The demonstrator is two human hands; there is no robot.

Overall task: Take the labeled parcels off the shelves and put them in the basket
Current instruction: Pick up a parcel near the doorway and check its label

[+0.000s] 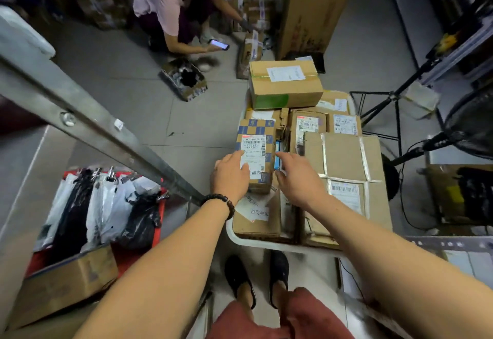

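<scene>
Fingers (234,158) of the left hand (230,176) lie flat on the box (256,146), its length pointing away; right hand (298,176) spread loosely alongside

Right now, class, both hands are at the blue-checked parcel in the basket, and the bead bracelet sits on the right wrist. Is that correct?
No. The head view shows the bead bracelet on the left wrist. The left hand and right hand are indeed at the blue-checked parcel in the basket.
</scene>
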